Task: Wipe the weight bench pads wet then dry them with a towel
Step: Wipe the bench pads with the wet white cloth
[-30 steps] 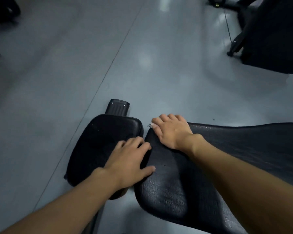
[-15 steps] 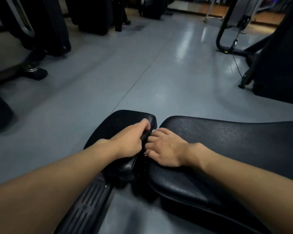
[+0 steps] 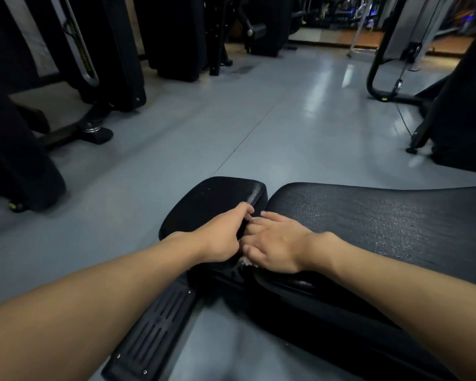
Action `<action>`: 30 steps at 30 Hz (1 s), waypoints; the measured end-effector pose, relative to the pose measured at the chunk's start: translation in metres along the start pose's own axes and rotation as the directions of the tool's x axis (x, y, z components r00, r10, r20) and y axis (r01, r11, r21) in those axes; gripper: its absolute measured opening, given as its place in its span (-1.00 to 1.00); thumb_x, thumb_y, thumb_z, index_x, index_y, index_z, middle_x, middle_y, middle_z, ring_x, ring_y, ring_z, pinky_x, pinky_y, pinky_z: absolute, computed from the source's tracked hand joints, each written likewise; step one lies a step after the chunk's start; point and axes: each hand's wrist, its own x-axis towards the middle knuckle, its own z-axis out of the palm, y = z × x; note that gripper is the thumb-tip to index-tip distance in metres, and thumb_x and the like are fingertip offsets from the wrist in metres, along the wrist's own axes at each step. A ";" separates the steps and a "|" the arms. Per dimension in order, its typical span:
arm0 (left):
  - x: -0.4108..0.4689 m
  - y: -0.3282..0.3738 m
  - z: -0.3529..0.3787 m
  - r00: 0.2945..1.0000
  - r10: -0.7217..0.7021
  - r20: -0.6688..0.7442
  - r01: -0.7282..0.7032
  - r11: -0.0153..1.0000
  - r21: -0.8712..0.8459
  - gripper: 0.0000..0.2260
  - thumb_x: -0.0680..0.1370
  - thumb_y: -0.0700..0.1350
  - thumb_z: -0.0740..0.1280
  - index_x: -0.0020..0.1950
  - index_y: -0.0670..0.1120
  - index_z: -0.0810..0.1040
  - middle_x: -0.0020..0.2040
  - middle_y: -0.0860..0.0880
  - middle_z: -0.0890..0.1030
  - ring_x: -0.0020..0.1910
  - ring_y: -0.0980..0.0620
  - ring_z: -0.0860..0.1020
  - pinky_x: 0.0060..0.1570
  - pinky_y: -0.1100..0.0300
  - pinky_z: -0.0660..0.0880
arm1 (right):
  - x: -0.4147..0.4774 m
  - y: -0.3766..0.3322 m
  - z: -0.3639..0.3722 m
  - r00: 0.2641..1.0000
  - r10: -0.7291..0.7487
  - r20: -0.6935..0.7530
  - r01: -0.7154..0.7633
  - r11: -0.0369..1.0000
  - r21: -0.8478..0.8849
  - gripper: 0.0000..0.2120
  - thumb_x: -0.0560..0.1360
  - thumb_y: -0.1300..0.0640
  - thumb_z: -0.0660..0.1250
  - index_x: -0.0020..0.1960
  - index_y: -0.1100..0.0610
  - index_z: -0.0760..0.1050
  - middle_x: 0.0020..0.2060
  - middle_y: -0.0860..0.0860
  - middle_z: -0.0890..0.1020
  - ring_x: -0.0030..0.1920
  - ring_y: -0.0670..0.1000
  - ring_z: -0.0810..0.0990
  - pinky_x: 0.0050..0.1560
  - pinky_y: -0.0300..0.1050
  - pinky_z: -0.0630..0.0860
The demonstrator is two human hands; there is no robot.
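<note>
Both hands are together right at the gap between the two pads. The left hand [image 3: 220,240] has its fingers hooked over the inner edge of the small seat pad [image 3: 212,196], gripping it, and my guess is that's to pull the seam open. The right hand [image 3: 278,247] lies palm down on the end of the long back pad [image 3: 368,215], fingers reaching into that same gap, almost touching the left. A scrap of something white [image 3: 246,261] peeks out from under it, likely the wipe, but it's too small to be sure, and I can't tell if the fingers pinch it or just press on it. So this reads as wet-wiping the crevice where sweat collects. The back pad's surface glistens in patches, so it may be damp. No towel is in sight, so drying looks some way off. Below the hands a ribbed footplate [image 3: 157,325] runs toward us off the bench frame. Grey floor [image 3: 259,127] lies beyond, with dark machines [image 3: 116,50] at the back.
</note>
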 end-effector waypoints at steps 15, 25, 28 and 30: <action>0.015 -0.014 -0.005 0.999 0.044 -0.027 -0.042 0.996 0.074 -0.27 0.24 0.36 0.50 0.29 0.18 0.28 0.25 0.25 0.41 0.29 0.20 0.34 0.34 0.11 0.22 | 0.060 0.108 -0.009 0.906 0.404 0.124 -0.404 0.914 -0.028 -0.54 0.61 -0.18 -0.07 0.38 -0.10 0.40 0.37 0.05 0.45 0.48 0.10 0.28 0.54 0.19 -0.07; -0.002 -0.008 -0.001 0.998 0.047 0.034 -0.051 0.990 0.129 0.11 0.18 0.37 0.55 0.52 0.08 0.00 0.47 0.16 0.25 0.46 0.03 0.22 0.46 0.09 0.14 | -0.006 0.016 -0.008 0.999 0.019 0.047 -0.023 0.997 0.080 -0.36 0.46 -0.40 -0.11 0.38 -0.14 0.36 0.43 -0.13 0.35 0.56 -0.05 0.03 0.56 0.12 -0.19; -0.007 -0.002 -0.001 0.989 0.062 0.132 -0.087 0.978 0.190 0.23 0.19 0.36 0.55 0.59 0.07 -0.17 0.57 0.10 0.08 0.53 0.05 0.07 0.53 0.05 0.00 | -0.017 0.008 -0.008 0.999 -0.032 0.040 0.028 0.995 0.097 -0.52 0.59 -0.28 0.07 0.46 -0.14 0.31 0.45 -0.14 0.33 0.55 -0.10 -0.02 0.56 0.10 -0.20; -0.009 -0.003 0.000 0.985 0.078 0.154 -0.109 0.972 0.208 0.26 0.21 0.36 0.55 0.60 0.04 -0.22 0.60 0.08 0.02 0.54 0.13 0.01 0.55 0.05 -0.06 | -0.018 0.010 -0.007 0.998 -0.043 0.037 0.039 0.994 0.104 -0.50 0.58 -0.32 0.05 0.46 -0.16 0.30 0.45 -0.15 0.32 0.55 -0.11 -0.02 0.56 0.10 -0.19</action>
